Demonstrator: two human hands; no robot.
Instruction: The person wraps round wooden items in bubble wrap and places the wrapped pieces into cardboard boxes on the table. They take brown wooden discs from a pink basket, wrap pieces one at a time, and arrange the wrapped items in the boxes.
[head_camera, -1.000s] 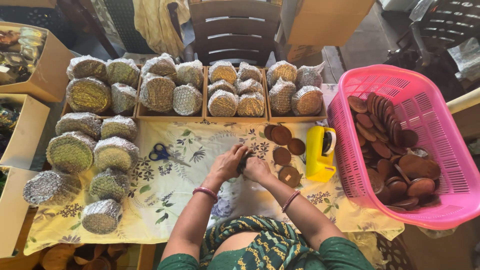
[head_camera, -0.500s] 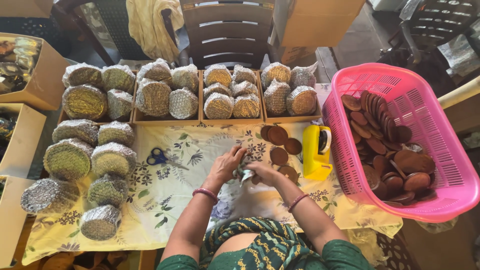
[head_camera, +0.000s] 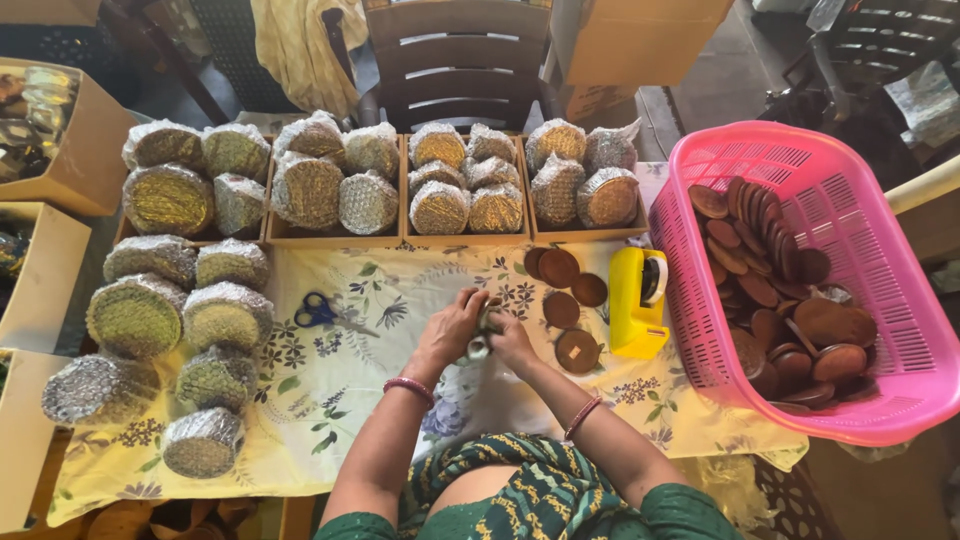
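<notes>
Both hands meet over the middle of the floral-printed tablecloth (head_camera: 330, 390): the left hand (head_camera: 452, 330) and right hand (head_camera: 513, 342) curl their fingers shut around a small bubble-wrapped bundle (head_camera: 480, 345), pressed between them (likely so the wrap stays tight). Just right of them lie loose brown round discs (head_camera: 563, 308) and a yellow tape dispenser (head_camera: 638, 300). Blue-handled scissors (head_camera: 318, 310) rest left of the hands, within reach.

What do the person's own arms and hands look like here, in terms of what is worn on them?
Both forearms are bare. The left hand has a pink beaded bangle at its wrist, and the right hand has a similar pink bangle. Short dark green sleeves cover the upper arms, and a green patterned scarf drapes across the chest. No gloves; any rings are too small to tell.
</notes>
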